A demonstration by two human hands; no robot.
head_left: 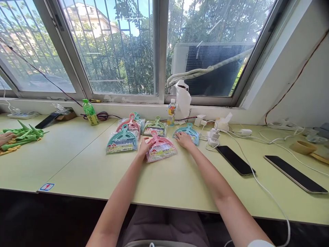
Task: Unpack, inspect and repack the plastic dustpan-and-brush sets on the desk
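Across the tabletop (167, 185), left grip (145, 146) holds the pink packet (162, 150) by its left side, likely steadying it! Farther right, right grip (183, 139) covers the blue packet (192, 131); whether grasping, can't tell.

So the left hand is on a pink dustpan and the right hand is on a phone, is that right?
Not quite: the right hand is on a blue dustpan, not a phone, as the head view shows. The left hand is indeed on a pink dustpan.
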